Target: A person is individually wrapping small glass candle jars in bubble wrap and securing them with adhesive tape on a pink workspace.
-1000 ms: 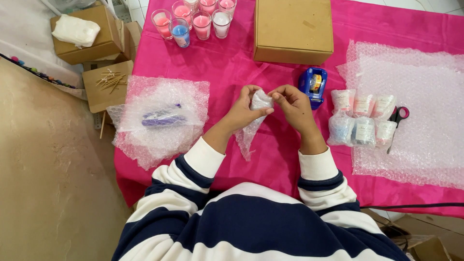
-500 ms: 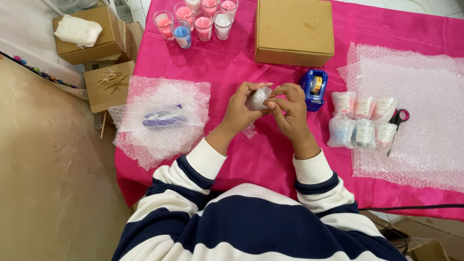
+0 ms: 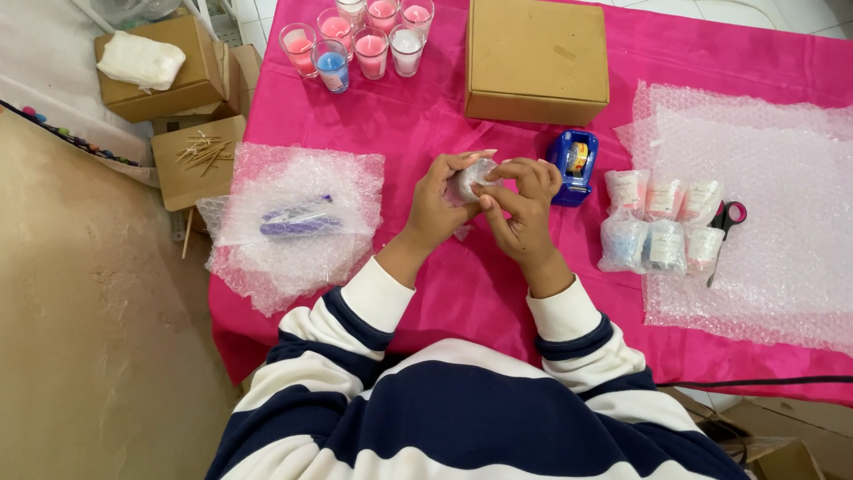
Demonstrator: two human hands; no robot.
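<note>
Head view, change: one second ago I saw a loose tail of bubble wrap hanging below the hands; now it is almost gone, only a small corner shows under the left palm. The wrap is now folded tight around the piece, so I judge the wrapping of this one is nearly closed.
Head view, hands: the left hand (image 3: 442, 203) cups the wrapped bundle (image 3: 468, 180) from the side, and the right hand (image 3: 524, 206) presses on it from the other side.
Fingers: on both hands they are clamped on the bundle, the right fingers (image 3: 518, 171) bent over its top.
Bundle place: held in the air above the pink tabletop (image 3: 426, 116), just beside the blue tape dispenser (image 3: 573, 166).
Packages, right: six small wrapped pieces (image 3: 662, 222) stand in two rows on the edge of a large bubble wrap sheet (image 3: 764, 204); their contents look pink, white and blue. Scissors with pink and black handles (image 3: 727, 222) lie touching this group.
Packages, far side: a closed brown cardboard box (image 3: 537, 59) is behind the dispenser, with a patch of clear tape on its lid.
Glasses: candle glasses in pink, white and blue (image 3: 360, 40) stand at the far left corner.
Left sheet: a smaller bubble wrap piece (image 3: 298, 222) carries a purple object (image 3: 296, 217); I cannot tell what it is.
Off the tabletop: open brown boxes (image 3: 187, 107) with a white bundle and thin sticks.
</note>
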